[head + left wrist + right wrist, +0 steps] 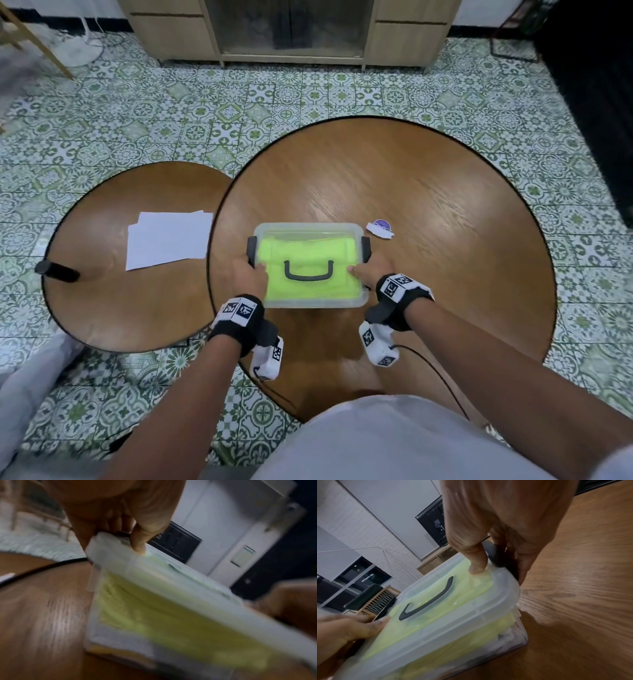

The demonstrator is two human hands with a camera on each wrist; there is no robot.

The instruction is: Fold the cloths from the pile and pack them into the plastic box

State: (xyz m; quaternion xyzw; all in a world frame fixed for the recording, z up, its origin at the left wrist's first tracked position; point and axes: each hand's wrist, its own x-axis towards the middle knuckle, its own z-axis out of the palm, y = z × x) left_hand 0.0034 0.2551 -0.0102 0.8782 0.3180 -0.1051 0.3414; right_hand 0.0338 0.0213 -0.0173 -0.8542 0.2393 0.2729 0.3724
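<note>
- Gripping the plastic box (310, 301) at both ends, the person has it sitting on the large round table (445, 192), near the edge closest to them.
- Left hand (249, 274): thumb pressed flat on the lid (447, 616), fingers curled round the dark left latch (251, 248). That looks like a squeeze meant to snap the clip home.
- Right hand (371, 270) mirrors it: thumb down on the lid's corner, fingers wrapped under the black right latch (500, 559). Holding both ends at once probably keeps the box from skating across the smooth wood.
- Through the clear lid, the yellow-green cloth (308, 284) lies flat and folded, filling the box right up to the top; paler cloth shows beneath it at the near corner in the right wrist view.
- The carry handle (309, 270) lies down flat on the lid, untouched between the two thumbs.
- No loose pile shows on either table, so packing looks finished and only the closing is left.
- On the smaller table (102, 308) lie white paper sheets (169, 240) and a dark cylinder (56, 270); a small sticker (380, 229) sits beyond the box.
</note>
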